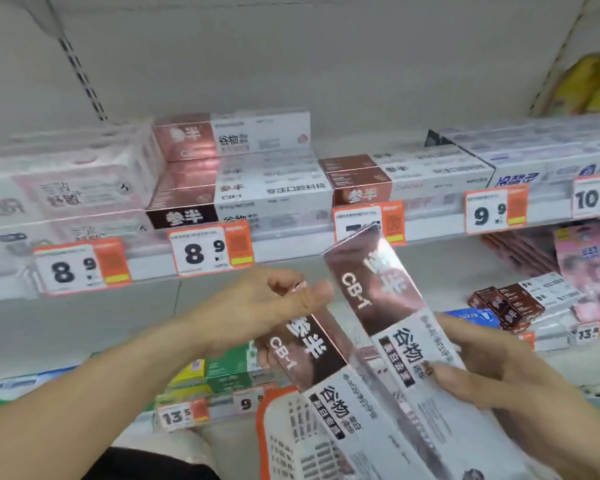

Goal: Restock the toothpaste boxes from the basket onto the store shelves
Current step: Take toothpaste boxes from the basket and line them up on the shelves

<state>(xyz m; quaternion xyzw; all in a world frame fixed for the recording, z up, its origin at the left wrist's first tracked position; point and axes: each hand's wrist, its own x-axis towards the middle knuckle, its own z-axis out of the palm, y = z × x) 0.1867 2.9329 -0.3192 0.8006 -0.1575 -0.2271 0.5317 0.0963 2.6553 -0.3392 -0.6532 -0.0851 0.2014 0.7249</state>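
Two toothpaste boxes are held up in front of the shelves, both w/ a shiny rose-brown end printed "参半" and "CB-1" and a white part reading "谷物". The lower box (312, 362) is gripped by the left hand (274, 306), thumb on its top edge, fingers curled behind. The upper box (388, 306) leans up toward the shelf edge; the right hand (492, 368) holds it at the white part, thumb across the front, fingers behind. Below them, the white basket w/ orange rim (284, 441); can't tell what's in it.

Upper shelf (291, 251) carries stacks of the same "参半" boxes (236, 171), one face reads "专注口腔科技". Price tags along the rail: "8.9" (80, 268), "8.9" again (208, 249), "9.9" (494, 211), "10.5" (594, 197). Lower shelves: tags "13.5" (181, 414) and "13.8" approx, blurred; green and yellow boxes (222, 372) at lower left.
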